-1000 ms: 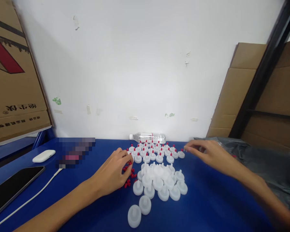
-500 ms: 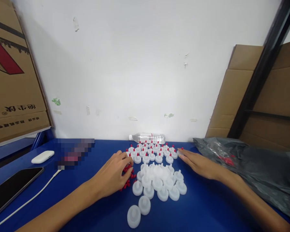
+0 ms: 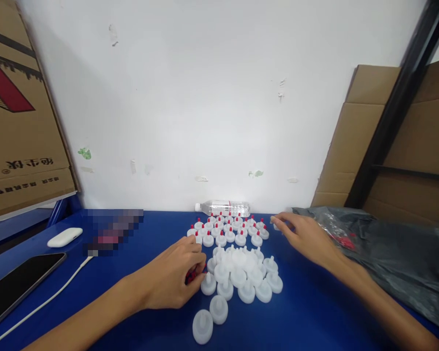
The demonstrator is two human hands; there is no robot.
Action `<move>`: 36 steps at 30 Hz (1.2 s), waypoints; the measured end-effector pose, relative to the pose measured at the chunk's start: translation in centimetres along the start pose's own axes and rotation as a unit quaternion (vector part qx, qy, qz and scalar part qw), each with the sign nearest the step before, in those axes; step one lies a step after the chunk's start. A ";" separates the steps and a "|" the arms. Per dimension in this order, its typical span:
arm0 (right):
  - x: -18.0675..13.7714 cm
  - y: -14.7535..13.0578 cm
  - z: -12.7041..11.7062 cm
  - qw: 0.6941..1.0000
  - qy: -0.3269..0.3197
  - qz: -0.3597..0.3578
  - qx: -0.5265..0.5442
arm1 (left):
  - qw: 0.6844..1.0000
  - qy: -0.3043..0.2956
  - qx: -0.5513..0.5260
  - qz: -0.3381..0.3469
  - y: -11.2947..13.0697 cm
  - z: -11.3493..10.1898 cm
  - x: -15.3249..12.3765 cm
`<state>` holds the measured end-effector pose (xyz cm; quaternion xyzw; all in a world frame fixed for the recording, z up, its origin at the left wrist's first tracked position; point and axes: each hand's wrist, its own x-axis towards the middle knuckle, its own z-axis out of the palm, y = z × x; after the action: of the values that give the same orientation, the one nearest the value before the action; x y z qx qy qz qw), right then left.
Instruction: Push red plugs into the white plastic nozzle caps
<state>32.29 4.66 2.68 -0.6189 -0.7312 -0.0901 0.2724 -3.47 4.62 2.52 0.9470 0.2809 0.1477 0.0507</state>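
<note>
My left hand is curled over a pile of small red tip caps, with its thumb and fingers drawn together. Whatever sits between its fingertips is hidden. At the right end of the capped rows, my right hand pinches a white nozzle cap, mostly covered by its fingers. Rows of white nozzle caps with red tips stand upright at the back. In front of them lies a heap of white nozzle caps without tips. Two more bare nozzle caps are nearest to me.
A clear plastic bottle lies against the wall. To the left are a phone, a white case, a white cable and a cardboard box. A grey plastic bag covers the table's right side.
My left hand has shifted slightly right and towards me, its fingers closing more. My right hand has moved up and back, away from the capped rows, fingers now bent in a pinch.
</note>
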 end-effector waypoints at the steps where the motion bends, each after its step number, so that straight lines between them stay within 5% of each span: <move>1: 0.0 0.0 0.1 1.000 0.000 -0.002 -0.002 | 1.000 0.001 -0.001 0.000 0.0 0.0 0.0; 15: -0.2 -1.2 0.1 1.000 -0.028 -0.008 0.008 | 1.000 0.012 0.003 0.021 0.6 0.2 0.1; 21: -0.4 -1.9 -0.4 0.998 0.018 -0.032 0.043 | 0.999 0.024 0.015 0.015 0.4 0.1 0.1; 25: -1.2 -3.5 -0.4 0.988 0.063 -0.116 0.077 | 0.996 0.086 0.028 -0.003 0.2 -0.3 0.2; 29: -2.3 -6.6 -0.3 0.949 0.131 -0.279 0.072 | 0.987 0.155 0.040 -0.005 0.8 -0.3 0.2; 32: -2.9 -9.5 -0.8 0.906 0.133 -0.397 0.064 | 0.985 0.167 0.040 0.021 1.9 0.0 0.0; 36: -3.2 -12.4 -1.2 0.884 0.121 -0.450 0.043 | 0.984 0.159 0.036 0.076 3.4 -0.1 -0.3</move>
<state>21.12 -1.30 4.59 -0.1956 -0.8955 -0.2453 0.3157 -1.95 1.64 3.11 0.9313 0.2176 0.2894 -0.0396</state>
